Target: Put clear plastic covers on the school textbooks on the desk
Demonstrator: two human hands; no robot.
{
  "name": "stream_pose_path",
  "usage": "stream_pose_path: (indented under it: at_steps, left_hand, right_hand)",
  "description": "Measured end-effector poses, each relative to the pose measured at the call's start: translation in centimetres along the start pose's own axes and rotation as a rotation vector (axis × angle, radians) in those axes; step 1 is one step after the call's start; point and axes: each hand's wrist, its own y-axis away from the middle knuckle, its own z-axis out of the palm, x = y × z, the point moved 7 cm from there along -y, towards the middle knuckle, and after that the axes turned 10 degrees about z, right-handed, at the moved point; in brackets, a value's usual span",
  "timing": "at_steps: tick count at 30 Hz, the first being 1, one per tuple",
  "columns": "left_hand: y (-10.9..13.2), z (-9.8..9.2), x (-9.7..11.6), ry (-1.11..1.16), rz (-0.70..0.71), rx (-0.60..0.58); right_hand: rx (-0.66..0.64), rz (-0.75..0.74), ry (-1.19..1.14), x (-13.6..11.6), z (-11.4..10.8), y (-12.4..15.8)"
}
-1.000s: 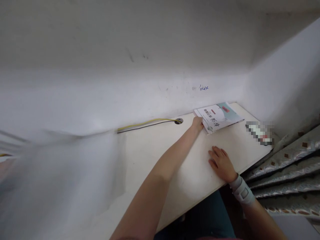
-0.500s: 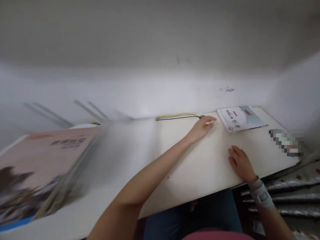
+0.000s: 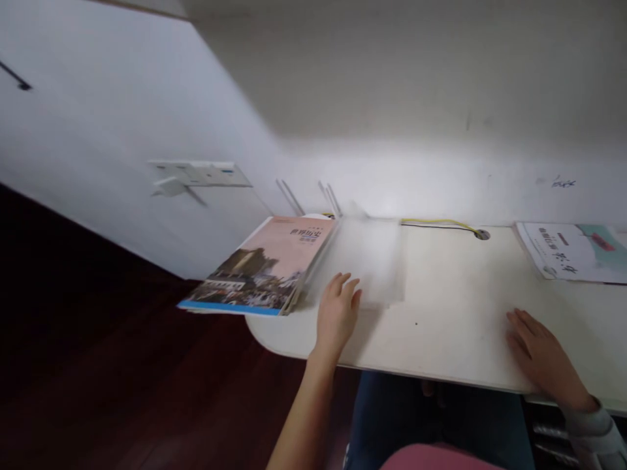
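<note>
My left hand reaches over the white desk, fingers stretched out and empty, just right of a stack of books topped by a pink-covered book with a building picture. A smeared pale sheet or open page lies beside that stack, under my fingertips. My right hand lies flat and open on the desk near its front edge, a grey band on the wrist. A white and teal booklet rests at the far right of the desk.
A yellow and black cable runs along the wall into a desk hole. A white wall socket plate is mounted on the left wall. Dark floor lies left of the desk. The stack overhangs the desk's left end.
My left hand has left the booklet and swept left across the desk to the book stack. The view has swung left. My right hand has stayed flat on the desk.
</note>
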Motion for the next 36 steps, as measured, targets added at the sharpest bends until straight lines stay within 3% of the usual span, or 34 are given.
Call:
stream_pose_path:
  at_steps: [2, 4, 9, 13, 24, 36]
  left_hand:
    - [0.2, -1.0, -1.4, -0.012, -0.088, 0.029]
    - [0.0, -0.6, -1.6, 0.009, -0.142, -0.036]
    - [-0.8, 3.5, 1.7, 0.040, -0.134, -0.331]
    - [-0.3, 5.2, 2.1, 0.086, -0.215, -0.447]
    - [-0.2, 4.6, 2.2, 0.161, -0.187, -0.479]
    - [-0.5, 4.6, 2.0, 0.039, -0.282, -0.488]
  right_hand:
    - [-0.019, -0.046, -0.038, -2.1, 0.1, -0.3]
    - [-0.024, -0.073, -0.049, -3.9, 0.1, -0.7]
    - [-0.024, -0.128, -0.055, -6.9, 0.3, -1.4]
    - [-0.021, -0.145, -0.071, -7.9, 0.2, -1.4]
    - [-0.028, -0.129, -0.051, -8.3, 0.2, -1.1]
    - [-0.033, -0.117, -0.042, -8.5, 0.3, -0.9]
